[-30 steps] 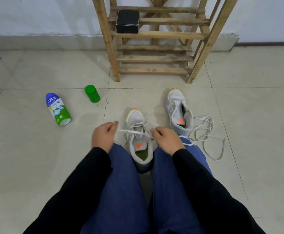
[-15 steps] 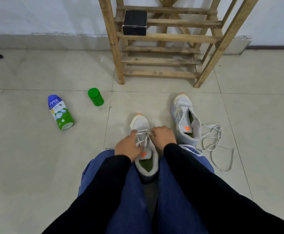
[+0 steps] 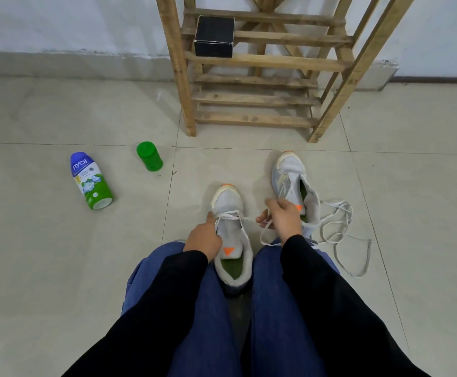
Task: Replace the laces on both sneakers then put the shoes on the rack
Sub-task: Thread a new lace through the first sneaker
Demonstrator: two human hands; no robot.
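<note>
A grey sneaker (image 3: 228, 202) with an orange toe tip stands on the floor between my knees, toe pointing away. A white lace (image 3: 231, 215) crosses its front eyelets. My left hand (image 3: 204, 236) rests on the shoe's left side, its index finger pressed by the lace. My right hand (image 3: 283, 220) pinches the lace's right end and holds it out to the right of the shoe. The second grey sneaker (image 3: 289, 170) stands farther right, partly behind that hand. A loose white lace (image 3: 338, 235) lies tangled on the tiles beside it. The wooden rack (image 3: 260, 63) stands ahead.
A black box (image 3: 214, 36) sits on a rack shelf. A blue and green bottle (image 3: 91, 180) lies on the floor to the left, with a green cap (image 3: 149, 156) near it. My legs in blue jeans (image 3: 205, 308) flank the near sneaker.
Both hands were together over the near sneaker's laces. Now my right hand has drawn the lace end out to the right, and my left hand stays at the shoe's left side.
</note>
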